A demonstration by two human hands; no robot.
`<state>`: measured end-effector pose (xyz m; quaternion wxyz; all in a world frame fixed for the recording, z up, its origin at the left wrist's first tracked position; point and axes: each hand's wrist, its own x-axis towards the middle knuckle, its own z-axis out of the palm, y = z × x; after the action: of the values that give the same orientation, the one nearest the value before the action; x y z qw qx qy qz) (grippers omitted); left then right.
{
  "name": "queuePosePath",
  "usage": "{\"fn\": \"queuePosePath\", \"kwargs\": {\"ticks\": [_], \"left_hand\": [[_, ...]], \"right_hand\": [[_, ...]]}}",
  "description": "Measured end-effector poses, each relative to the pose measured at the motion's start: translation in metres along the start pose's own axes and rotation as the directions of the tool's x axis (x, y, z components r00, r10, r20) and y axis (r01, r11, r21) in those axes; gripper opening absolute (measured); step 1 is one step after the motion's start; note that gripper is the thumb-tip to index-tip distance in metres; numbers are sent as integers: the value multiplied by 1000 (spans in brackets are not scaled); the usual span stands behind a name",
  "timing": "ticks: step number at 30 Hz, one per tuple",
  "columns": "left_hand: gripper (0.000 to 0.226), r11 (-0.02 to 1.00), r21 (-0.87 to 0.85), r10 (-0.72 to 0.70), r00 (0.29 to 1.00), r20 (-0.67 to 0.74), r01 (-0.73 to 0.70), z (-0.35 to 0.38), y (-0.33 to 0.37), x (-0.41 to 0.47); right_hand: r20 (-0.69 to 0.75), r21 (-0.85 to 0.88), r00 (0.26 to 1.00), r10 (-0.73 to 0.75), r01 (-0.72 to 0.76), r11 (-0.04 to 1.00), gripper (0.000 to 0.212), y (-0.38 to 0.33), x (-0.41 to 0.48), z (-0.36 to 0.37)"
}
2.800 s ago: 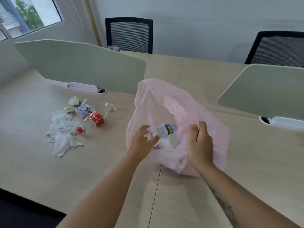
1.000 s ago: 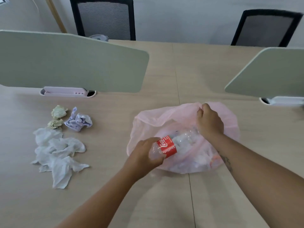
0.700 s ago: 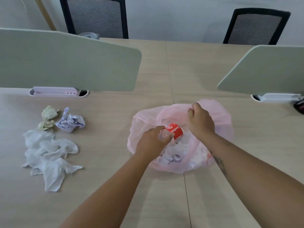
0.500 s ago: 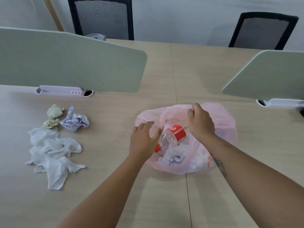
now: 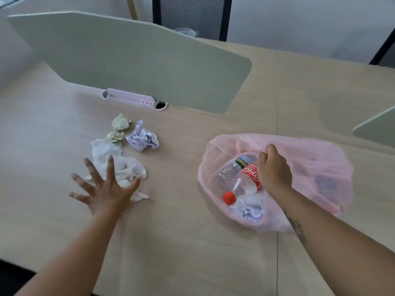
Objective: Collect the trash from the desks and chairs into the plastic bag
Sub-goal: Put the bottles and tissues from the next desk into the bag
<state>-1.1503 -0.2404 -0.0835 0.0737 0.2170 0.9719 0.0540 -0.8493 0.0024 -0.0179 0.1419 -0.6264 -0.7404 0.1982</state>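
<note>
A pink plastic bag (image 5: 316, 165) lies open on the desk at the right. My right hand (image 5: 274, 170) grips its upper rim. Inside lie a red-labelled cola bottle (image 5: 248, 180) with a red cap, a clear water bottle (image 5: 229, 170) and crumpled paper (image 5: 252, 210). At the left my left hand (image 5: 104, 186) is spread wide with straight fingers over a heap of white tissues (image 5: 121, 165). Beyond the tissues sit a crumpled lilac paper (image 5: 142, 138) and two yellowish paper balls (image 5: 121, 123), (image 5: 115, 136).
A grey-green desk divider (image 5: 139, 58) with a lilac holder (image 5: 130, 99) at its foot stands behind the trash. A second divider (image 5: 376, 127) is at the right edge. A black mesh chair (image 5: 192, 17) stands beyond the desk (image 5: 192, 242).
The cola bottle went into the bag and my left hand let it go. That hand then swung left to the white tissues, fingers spread. My right hand kept hold of the bag rim.
</note>
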Motion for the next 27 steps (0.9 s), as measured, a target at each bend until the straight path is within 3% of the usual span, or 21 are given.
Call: {"fn": "queuePosePath", "kwargs": {"ticks": [5, 9, 11, 17, 23, 27], "left_hand": [[118, 998, 0, -68, 990, 120, 68, -2, -30, 7], [120, 1000, -7, 29, 973, 228, -28, 13, -38, 8], [112, 992, -13, 126, 975, 182, -125, 21, -33, 4], [41, 928, -117, 347, 934, -81, -355, 36, -19, -1], [19, 708, -327, 601, 777, -187, -626, 31, 35, -15], [19, 553, -354, 695, 652, -302, -754, 12, 105, -42]], "right_hand": [[73, -44, 985, -157, 160, 986, 15, -30, -10, 30], [102, -56, 974, -202, 209, 976, 14, -45, -12, 45], [115, -48, 970, -216, 223, 974, 14, -49, -10, 48], [127, -44, 965, -230, 237, 971, 15, -49, -11, 46], [94, -35, 974, -209, 213, 977, 15, -35, -9, 24], [52, 48, 989, -135, 133, 990, 13, -26, -2, 5]]}}
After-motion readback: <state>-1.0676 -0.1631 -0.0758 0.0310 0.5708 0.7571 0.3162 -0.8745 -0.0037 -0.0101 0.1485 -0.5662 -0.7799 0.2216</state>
